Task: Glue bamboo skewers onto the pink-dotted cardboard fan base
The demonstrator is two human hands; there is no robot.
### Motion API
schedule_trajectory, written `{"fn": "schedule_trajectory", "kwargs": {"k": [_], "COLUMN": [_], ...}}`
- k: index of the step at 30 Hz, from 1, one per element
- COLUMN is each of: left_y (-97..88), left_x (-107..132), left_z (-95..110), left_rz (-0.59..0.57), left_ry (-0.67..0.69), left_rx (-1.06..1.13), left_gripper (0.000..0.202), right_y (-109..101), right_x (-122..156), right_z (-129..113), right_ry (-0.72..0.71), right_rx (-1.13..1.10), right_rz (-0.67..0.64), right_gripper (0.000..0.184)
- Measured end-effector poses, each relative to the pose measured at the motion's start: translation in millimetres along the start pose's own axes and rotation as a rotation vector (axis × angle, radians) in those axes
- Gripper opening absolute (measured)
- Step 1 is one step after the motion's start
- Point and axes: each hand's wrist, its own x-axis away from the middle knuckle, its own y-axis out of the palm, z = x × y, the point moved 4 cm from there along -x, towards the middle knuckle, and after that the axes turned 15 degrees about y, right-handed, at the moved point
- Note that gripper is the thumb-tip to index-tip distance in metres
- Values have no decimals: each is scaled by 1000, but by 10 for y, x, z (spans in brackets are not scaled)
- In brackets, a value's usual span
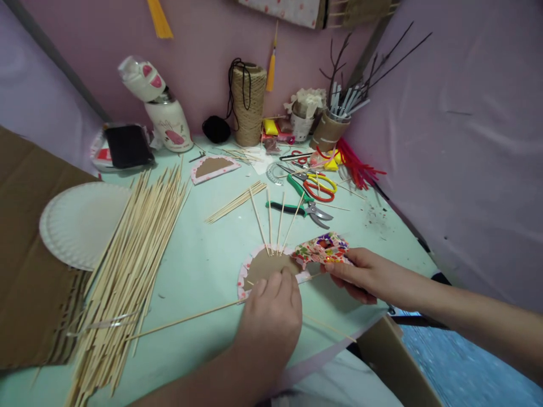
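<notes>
The card [263,265], half-round, brown, with a pink-spotted white border, lies just below the frame's centre, curved edge uppermost. Four pale sticks [280,223] fan upward from that edge. The floral tool [314,249] is right of centre, its left end at the card's right side.

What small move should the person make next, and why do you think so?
Perhaps touch the nose of the flower-patterned tool, held in the right hand, to the half-round card just right of the four fanned sticks: the nose is close to that edge, the left hand lies on the card, and no fanned stick shows there.
</notes>
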Motion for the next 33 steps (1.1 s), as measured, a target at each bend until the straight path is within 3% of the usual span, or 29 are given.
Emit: {"fn": "schedule_trajectory", "kwargs": {"k": [18,33], "left_y": [48,49], "left_x": [-4,-9], "left_z": [20,5], "left_rz": [21,0], "left_ry": [-32,-15], "left_rx": [14,29], "left_gripper": [14,18], "right_y": [-18,-48], "right_x": [-11,-69], "right_z": [-221,-201], "right_ry": [51,45], "right_rx": [177,277], "right_rz": [21,31], "right_gripper": [53,51]}}
